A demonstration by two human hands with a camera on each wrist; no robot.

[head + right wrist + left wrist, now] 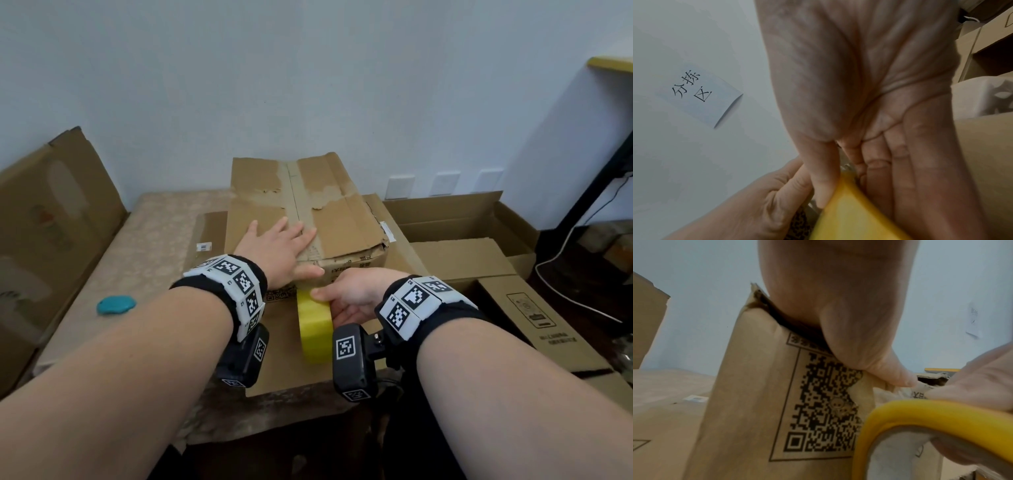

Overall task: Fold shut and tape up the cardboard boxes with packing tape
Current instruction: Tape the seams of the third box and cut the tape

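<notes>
From the head camera I see my left hand (279,245) lying flat, fingers straight and spread, on the closed top flaps of the cardboard box (346,219), its thumb hooked over the near top edge. That box sits on a larger flattened carton (294,373) on the patterned table (137,246). My right hand (356,294) is wrapped around the yellow tape roll (315,329), thumb on the outer rim, holding it upright against the box's near face just below my left thumb. A teal blob (115,305) lies on the table to the left, and an open box (469,219) stands to the right. On the left wrist camera my thumb (869,353) presses the box's upper edge beside a printed QR code (824,404), with the roll's yellow rim (920,412) close at the lower right. On the right wrist camera the palm fills the view, fingers (898,162) closed over the yellow roll (851,216), and a paper sign (696,91) hangs on the wall.
</notes>
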